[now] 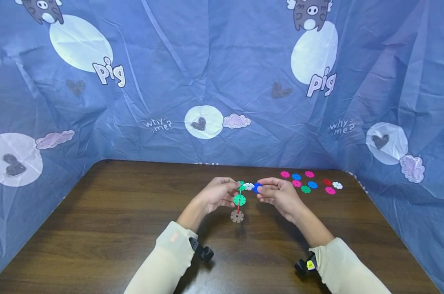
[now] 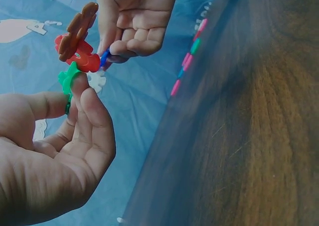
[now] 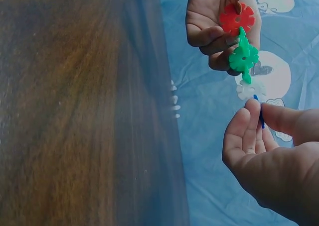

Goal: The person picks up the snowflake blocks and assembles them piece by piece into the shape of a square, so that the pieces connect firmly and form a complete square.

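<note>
On the near side, a brown disc point(image 1: 237, 219) ends a chain point(image 1: 239, 197) held above the bench point(image 1: 115, 228); its long axis runs toward the far edge, then bends right. Fingers of the left hand point(image 1: 218, 194) pinch the far green disc point(image 1: 242, 186); fingers of the right hand point(image 1: 280, 197) pinch a blue disc point(image 1: 256, 187) just right of the white disc point(image 1: 249, 187), though whether they interlock is hard to tell. Loose discs point(image 1: 312, 185) lie toward the far right corner.

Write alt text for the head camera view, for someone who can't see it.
A person's left hand holds a chain of linked notched discs by a green one above a brown table, while the right hand pinches a blue disc at the chain's white disc. Loose colourful discs lie at the far right; blue cloth printed with pigs hangs behind.
</note>
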The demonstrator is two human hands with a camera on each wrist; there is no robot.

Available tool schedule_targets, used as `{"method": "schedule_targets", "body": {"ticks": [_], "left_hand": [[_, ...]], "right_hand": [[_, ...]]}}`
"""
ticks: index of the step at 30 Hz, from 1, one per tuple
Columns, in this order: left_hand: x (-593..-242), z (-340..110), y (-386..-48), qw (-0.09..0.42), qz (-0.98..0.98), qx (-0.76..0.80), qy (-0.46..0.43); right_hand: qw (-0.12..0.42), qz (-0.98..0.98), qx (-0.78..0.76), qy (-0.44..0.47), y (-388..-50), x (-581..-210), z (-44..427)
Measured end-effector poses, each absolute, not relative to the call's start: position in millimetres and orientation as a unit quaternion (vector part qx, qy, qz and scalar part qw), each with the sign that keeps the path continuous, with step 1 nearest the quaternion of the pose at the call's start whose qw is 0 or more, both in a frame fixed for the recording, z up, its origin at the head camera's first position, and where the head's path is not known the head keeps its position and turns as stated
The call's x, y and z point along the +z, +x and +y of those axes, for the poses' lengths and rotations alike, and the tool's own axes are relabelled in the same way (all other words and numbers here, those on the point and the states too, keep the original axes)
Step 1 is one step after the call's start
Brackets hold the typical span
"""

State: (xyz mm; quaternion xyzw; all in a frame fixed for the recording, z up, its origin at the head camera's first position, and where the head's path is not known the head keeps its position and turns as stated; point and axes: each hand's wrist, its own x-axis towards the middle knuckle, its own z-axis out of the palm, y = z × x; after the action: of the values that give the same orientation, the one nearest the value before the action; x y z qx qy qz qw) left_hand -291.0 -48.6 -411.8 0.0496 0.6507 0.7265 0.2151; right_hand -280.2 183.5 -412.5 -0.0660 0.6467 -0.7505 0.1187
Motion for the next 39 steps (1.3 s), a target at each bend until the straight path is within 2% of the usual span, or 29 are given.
{"method": "schedule_targets", "body": {"ticks": [16, 32, 39], "left_hand": [[-413.4, -48.9, -290.3, 0.21, 0.667, 0.713, 0.06], [-415.1, -48.0, -288.1, 0.191, 0.695, 0.689, 0.073], [-414.0, -44.4, -286.4, 0.207, 0.687, 0.693, 0.067]], "right_hand": [[0.084, 0.645, -0.758, -0.054, -281.8, -412.1, 176.4], [0.08, 0.66, -0.745, -0.053, -282.8, -415.6, 171.5], [0.092, 0.647, -0.756, -0.045, -283.0, -420.9, 176.7]]}}
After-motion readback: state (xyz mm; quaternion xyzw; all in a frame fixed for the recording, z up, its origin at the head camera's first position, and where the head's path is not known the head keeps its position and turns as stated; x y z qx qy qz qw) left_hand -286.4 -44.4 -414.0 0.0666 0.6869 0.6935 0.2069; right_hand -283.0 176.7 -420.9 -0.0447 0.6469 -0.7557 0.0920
